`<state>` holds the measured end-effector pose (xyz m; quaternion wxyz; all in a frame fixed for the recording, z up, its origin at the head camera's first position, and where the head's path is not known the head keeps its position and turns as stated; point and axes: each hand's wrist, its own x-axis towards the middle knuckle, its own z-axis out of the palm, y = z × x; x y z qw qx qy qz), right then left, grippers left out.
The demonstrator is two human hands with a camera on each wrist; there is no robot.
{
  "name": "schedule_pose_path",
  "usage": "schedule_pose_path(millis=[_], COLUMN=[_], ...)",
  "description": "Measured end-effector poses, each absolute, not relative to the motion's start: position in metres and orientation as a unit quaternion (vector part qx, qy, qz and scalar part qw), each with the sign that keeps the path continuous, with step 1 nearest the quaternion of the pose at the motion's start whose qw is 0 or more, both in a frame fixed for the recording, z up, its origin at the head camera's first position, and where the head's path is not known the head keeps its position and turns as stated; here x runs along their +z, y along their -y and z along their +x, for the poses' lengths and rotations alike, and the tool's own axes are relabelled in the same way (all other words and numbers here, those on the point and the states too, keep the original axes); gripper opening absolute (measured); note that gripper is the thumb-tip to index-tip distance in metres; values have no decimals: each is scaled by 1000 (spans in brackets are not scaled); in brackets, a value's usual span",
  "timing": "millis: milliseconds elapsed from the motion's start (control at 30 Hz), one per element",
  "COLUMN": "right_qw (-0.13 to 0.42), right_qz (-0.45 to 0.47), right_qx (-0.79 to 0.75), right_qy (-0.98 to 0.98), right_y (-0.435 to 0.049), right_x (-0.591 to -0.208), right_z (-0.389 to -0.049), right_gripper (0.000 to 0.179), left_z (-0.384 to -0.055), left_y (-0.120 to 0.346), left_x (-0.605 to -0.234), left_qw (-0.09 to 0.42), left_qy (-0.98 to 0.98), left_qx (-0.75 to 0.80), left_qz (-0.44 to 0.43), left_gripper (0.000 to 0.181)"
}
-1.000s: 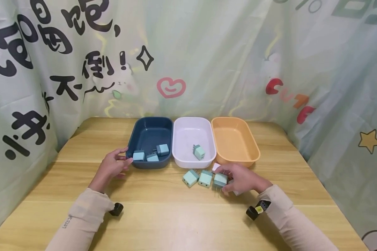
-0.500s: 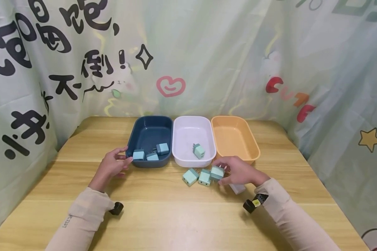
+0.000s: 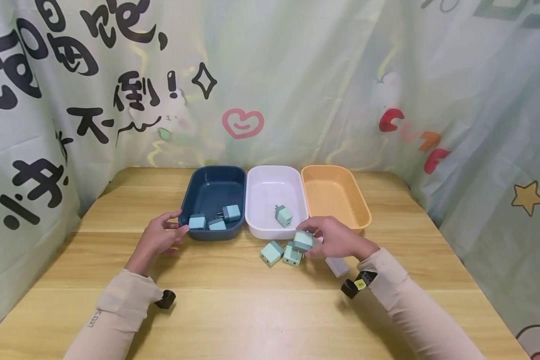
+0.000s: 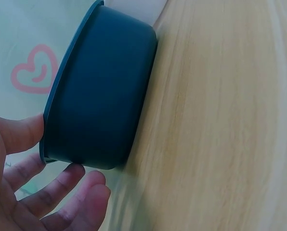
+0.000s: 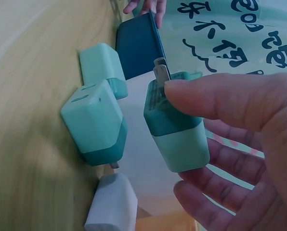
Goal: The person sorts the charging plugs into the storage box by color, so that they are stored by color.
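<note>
- Shifting left since before, a green plug (image 3: 303,241) is hovering near the white tray (image 3: 270,190).
- Right hand (image 3: 335,237) is grasping it between thumb and fingers.
- Left hand (image 3: 158,235) is gripping the blue tray (image 3: 213,190) by a corner.

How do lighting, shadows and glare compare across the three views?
Head: brightest, with soft shadows beside both sleeves and a pale sheen on the near tabletop; left wrist: dimmer and cooler, the dark blue tray showing little surface detail; right wrist: also cool-toned, the held charger clearly outlined.

Bkgd cloth (image 3: 297,75): "CUTE", "不倒!"; L sleeve (image 3: 126,295): "Lets"
</note>
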<state>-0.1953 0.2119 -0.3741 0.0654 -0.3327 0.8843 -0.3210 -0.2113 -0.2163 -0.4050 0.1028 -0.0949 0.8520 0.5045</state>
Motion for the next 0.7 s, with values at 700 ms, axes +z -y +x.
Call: schedule_pose_path(millis=[700], right_qw=[37], right_qz=[-332], right_qx=[-321], right_qy=[-886], right_y=[-196], right_x=[-363], right_z=[-215], right_gripper=[50], left_z=[-212], left_y=[216], left_x=[-406], left_qw=[101], left_qy=[-851], left_qx=[506], left_qz=[-94], left_gripper=[69])
